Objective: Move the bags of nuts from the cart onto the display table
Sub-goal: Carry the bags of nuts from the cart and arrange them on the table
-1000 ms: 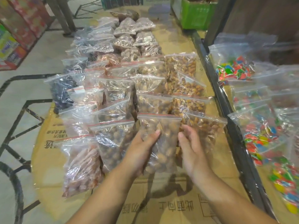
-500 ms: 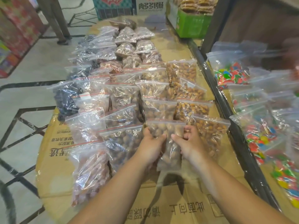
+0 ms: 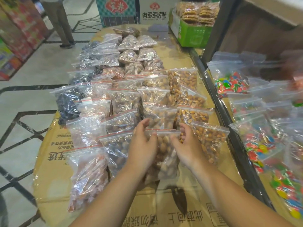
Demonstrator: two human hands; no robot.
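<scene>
Head view: both hands (image 3: 144, 145) seemingly around nut bag (image 3: 165, 154).

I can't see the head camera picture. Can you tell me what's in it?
Two bare hands, left hand and right hand, rest on a clear bag of nuts on a cardboard-covered table filled with rows of similar bags.

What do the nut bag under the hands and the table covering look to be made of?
Nut bag: thin clear glossy plastic, probably zip-seal; it crinkles, glints, and has a red strip at the mouth. Table covering: flattened brown cardboard with printed characters, seemingly under a shiny clear film that shows glare and wrinkles.
</scene>
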